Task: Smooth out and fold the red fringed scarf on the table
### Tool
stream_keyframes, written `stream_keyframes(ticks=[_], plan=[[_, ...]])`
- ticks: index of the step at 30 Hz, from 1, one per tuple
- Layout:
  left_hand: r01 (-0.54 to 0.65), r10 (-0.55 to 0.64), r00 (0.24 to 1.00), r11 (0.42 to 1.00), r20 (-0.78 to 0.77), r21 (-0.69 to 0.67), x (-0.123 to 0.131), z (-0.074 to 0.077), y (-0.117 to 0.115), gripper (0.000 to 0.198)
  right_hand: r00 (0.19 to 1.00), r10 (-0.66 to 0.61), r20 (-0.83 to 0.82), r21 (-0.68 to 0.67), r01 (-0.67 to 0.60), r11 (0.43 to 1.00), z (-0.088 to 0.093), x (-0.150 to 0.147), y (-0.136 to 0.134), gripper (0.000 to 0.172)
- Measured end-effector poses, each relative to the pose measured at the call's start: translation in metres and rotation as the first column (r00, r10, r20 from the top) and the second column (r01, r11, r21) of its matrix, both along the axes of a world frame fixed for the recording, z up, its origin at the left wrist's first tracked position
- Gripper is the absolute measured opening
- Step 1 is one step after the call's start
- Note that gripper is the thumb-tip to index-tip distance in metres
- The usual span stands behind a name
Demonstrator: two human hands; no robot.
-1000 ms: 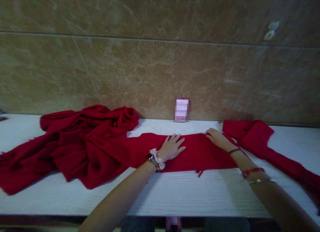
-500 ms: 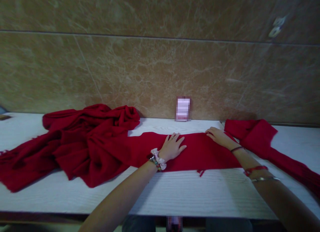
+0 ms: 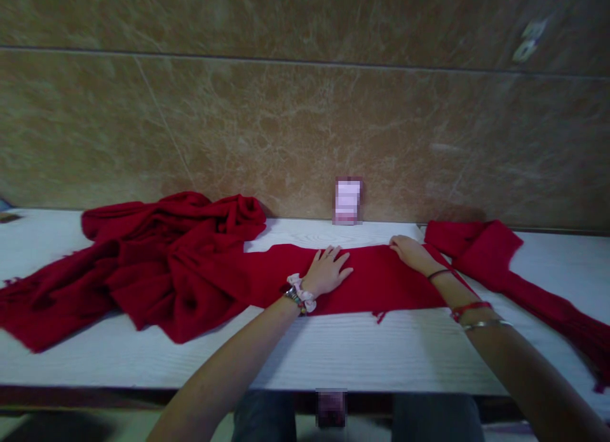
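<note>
Head view | left hand [image 3: 328,272] fingers spread flat, pinning red scarf [image 3: 381,280] smooth on white surface [image 3: 362,353] | right hand [image 3: 412,253] fingers together pressing its far edge | bunched rest [image 3: 162,264] left

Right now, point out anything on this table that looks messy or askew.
The red scarf is bunched in a heap at its left end on the white table, while the stretch under the left hand and right hand lies flat. One fringe strand sticks out from its near edge. A second red scarf lies slanted at the right.
</note>
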State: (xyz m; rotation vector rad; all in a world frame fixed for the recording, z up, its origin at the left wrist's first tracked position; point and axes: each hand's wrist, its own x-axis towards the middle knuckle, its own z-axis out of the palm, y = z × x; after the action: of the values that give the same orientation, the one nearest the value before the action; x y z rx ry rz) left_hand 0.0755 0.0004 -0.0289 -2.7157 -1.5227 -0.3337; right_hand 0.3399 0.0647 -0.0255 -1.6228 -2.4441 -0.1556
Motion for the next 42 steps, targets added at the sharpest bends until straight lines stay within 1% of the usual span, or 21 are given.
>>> stream_keyframes(ticks=[6, 8, 10, 12, 13, 15, 17, 19, 22, 24, 27, 29, 31, 34, 36, 39, 42], plan=[[-0.049, 0.049, 0.999, 0.999, -0.004, 0.005, 0.000, 0.000, -0.001, 0.050, 0.996, -0.082, 0.019, 0.037, 0.082, 0.996, 0.000, -0.008, -0.005, 0.015], [-0.051, 0.051, 0.999, 0.999, -0.008, 0.001, 0.001, 0.000, -0.001, 0.051, 0.991, -0.133, 0.014, 0.088, 0.131, 0.987, 0.001, -0.012, -0.010, 0.016], [-0.050, 0.050, 0.999, 0.999, -0.013, -0.005, 0.001, 0.001, -0.001, 0.051, 0.983, -0.182, -0.006, 0.170, 0.180, 0.969, 0.002, -0.016, -0.016, 0.019], [-0.053, 0.052, 0.998, 0.999, -0.019, -0.013, 0.001, 0.002, -0.001, 0.050, 0.982, -0.182, -0.045, 0.242, 0.187, 0.952, 0.003, -0.020, -0.022, 0.022], [-0.056, 0.055, 0.998, 0.998, -0.020, -0.016, 0.001, 0.002, -0.002, 0.050, 0.986, -0.152, -0.065, 0.256, 0.164, 0.953, 0.003, -0.021, -0.024, 0.023], [-0.067, 0.067, 0.998, 0.998, -0.014, -0.014, 0.001, 0.003, -0.002, 0.050, 0.995, -0.048, -0.089, 0.217, 0.066, 0.974, 0.001, -0.023, -0.028, 0.024], [-0.075, 0.075, 0.997, 0.997, -0.001, -0.007, 0.001, 0.002, -0.003, 0.050, 0.994, 0.061, -0.091, 0.127, -0.049, 0.991, -0.003, -0.024, -0.030, 0.026], [-0.074, 0.074, 0.997, 0.997, 0.004, -0.007, 0.000, 0.002, -0.003, 0.050, 0.988, 0.121, -0.092, 0.065, -0.116, 0.991, -0.009, -0.024, -0.032, 0.030], [-0.071, 0.071, 0.997, 0.997, -0.010, -0.023, 0.001, 0.001, -0.002, 0.050, 0.984, 0.126, -0.128, 0.066, -0.119, 0.991, -0.018, -0.023, -0.033, 0.034], [-0.073, 0.073, 0.997, 0.997, -0.015, -0.028, 0.001, 0.002, -0.002, 0.050, 0.981, 0.112, -0.156, 0.071, -0.102, 0.992, -0.020, -0.022, -0.034, 0.036], [-0.075, 0.075, 0.997, 0.997, -0.010, -0.021, 0.001, 0.004, -0.004, 0.048, 0.981, 0.070, -0.183, 0.090, -0.054, 0.994, -0.017, -0.022, -0.037, 0.040], [-0.086, 0.086, 0.996, 0.996, 0.004, 0.010, 0.000, 0.006, -0.005, 0.047, 0.979, 0.061, -0.196, 0.100, -0.042, 0.994, -0.013, -0.022, -0.042, 0.045], [-0.094, 0.094, 0.996, 0.995, 0.009, 0.022, -0.002, 0.006, -0.006, 0.046, 0.981, 0.084, -0.174, 0.060, -0.074, 0.995, -0.011, -0.024, -0.048, 0.048], [-0.103, 0.102, 0.994, 0.993, -0.029, -0.053, -0.006, 0.006, -0.007, 0.048, 0.989, 0.116, -0.088, -0.065, -0.122, 0.990, -0.010, -0.028, -0.057, 0.049], [-0.114, 0.110, 0.992, 0.989, -0.055, -0.091, -0.008, 0.005, -0.007, 0.049, 0.992, 0.116, -0.053, -0.110, -0.122, 0.987, -0.011, -0.029, -0.060, 0.049], [-0.121, 0.116, 0.991, 0.988, -0.066, -0.093, -0.009, 0.004, -0.006, 0.049, 0.993, 0.107, -0.051, -0.112, -0.112, 0.987, -0.011, -0.030, -0.062, 0.049], [-0.115, 0.110, 0.992, 0.990, -0.060, -0.081, -0.008, 0.003, -0.006, 0.050, 0.991, 0.106, -0.084, -0.068, -0.112, 0.991, -0.006, -0.033, -0.063, 0.050]])
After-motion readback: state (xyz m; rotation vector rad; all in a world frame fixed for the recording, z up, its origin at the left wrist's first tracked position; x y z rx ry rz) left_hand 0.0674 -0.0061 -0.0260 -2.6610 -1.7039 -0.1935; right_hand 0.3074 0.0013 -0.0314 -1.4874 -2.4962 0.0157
